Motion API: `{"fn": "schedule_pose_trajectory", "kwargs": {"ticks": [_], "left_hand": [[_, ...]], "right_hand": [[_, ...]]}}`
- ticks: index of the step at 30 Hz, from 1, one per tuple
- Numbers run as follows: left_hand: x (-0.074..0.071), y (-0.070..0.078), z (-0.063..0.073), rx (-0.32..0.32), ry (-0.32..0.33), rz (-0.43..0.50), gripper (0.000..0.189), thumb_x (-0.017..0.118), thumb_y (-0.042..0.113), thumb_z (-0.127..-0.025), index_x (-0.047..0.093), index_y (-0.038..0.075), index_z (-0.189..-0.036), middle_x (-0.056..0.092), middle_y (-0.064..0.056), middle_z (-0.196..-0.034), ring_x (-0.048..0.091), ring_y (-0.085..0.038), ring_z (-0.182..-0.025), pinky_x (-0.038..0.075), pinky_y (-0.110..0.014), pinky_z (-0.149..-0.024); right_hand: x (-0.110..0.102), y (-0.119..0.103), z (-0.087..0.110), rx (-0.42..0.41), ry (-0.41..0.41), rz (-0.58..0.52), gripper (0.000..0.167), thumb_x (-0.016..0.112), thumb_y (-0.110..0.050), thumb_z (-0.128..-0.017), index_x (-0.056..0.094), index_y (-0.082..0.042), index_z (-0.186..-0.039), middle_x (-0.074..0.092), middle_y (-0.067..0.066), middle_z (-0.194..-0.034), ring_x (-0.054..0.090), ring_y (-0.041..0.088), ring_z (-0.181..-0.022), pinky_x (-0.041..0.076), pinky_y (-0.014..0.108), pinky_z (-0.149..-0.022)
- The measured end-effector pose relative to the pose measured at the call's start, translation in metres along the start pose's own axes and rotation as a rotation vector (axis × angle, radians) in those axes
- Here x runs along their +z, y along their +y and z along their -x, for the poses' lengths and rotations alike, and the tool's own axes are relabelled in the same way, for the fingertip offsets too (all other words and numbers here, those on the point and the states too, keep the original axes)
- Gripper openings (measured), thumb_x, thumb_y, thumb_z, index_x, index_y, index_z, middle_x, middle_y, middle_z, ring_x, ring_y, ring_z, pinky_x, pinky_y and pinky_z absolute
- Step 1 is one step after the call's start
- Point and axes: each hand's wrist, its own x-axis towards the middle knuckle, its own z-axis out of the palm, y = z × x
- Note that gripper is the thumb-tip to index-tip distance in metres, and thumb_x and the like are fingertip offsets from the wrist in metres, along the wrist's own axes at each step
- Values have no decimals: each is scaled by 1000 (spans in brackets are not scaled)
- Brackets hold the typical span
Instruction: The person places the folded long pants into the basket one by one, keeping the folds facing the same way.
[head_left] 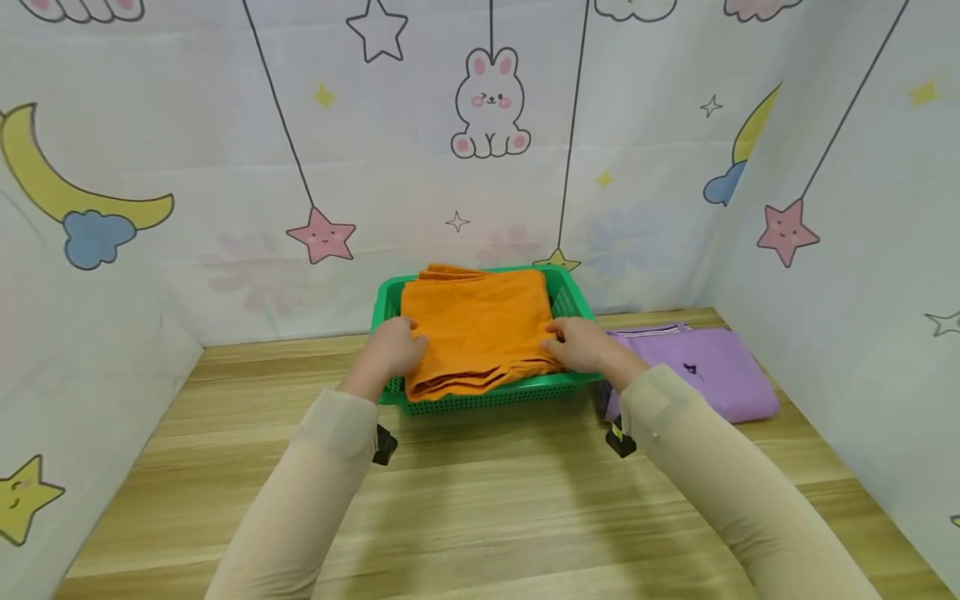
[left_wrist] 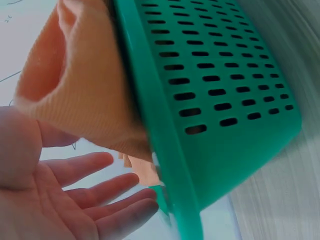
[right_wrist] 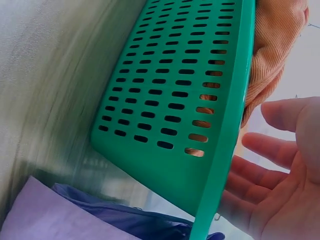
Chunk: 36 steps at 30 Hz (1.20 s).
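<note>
A folded orange ribbed cloth (head_left: 480, 325) lies in a green plastic basket (head_left: 495, 402) with slotted walls. At the cloth's left edge is my left hand (head_left: 393, 346); in the left wrist view its fingers (left_wrist: 95, 192) are spread and relaxed beside the cloth and the basket rim. My right hand (head_left: 585, 343) is at the cloth's right edge, over the basket's rim. In the right wrist view its fingers (right_wrist: 255, 175) are loosely extended next to the orange cloth (right_wrist: 272, 45). Neither hand visibly grips the cloth. Whether the fingertips touch it is hard to tell.
A folded purple cloth (head_left: 697, 375) with a small dark mark lies on the wooden table (head_left: 487, 517), right of the basket. Printed white curtains (head_left: 405, 167) stand close behind the basket and along both sides of the table.
</note>
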Motion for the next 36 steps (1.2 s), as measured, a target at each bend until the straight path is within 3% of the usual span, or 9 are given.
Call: {"fn": "schedule_pose_trajectory", "kwargs": {"ticks": [6,14,24,36], "left_hand": [[7,0,7,42,42,26,52,39,30,-101,36,-2,-142,43,-21,-143,52,-31,-109,44,-45,-98],[14,-1,14,104,104,36,54,40,32,-101,36,-4,-141,40,-24,-143,39,-36,-132,37,-51,-107],[23,4,23,127,196,12,65,39,42,-100,25,1,-148,31,-23,-149,33,-39,-136,31,-54,-109],[34,12,32,169,277,16,69,41,49,-97,28,4,-148,33,-21,-149,33,-39,-135,32,-55,-109]], "right_hand": [[4,6,0,-6,43,-60,49,45,-28,-100,40,-3,-142,44,19,-143,45,35,-128,41,50,-103],[4,9,5,4,104,-88,50,44,-32,-100,41,-6,-142,45,18,-142,52,34,-117,45,50,-94],[7,13,11,-36,192,-138,52,45,-33,-100,39,-7,-143,42,15,-145,45,35,-128,39,53,-103],[7,16,16,-35,230,-149,57,47,-39,-98,33,-13,-147,37,11,-149,35,33,-136,32,54,-109]]}}
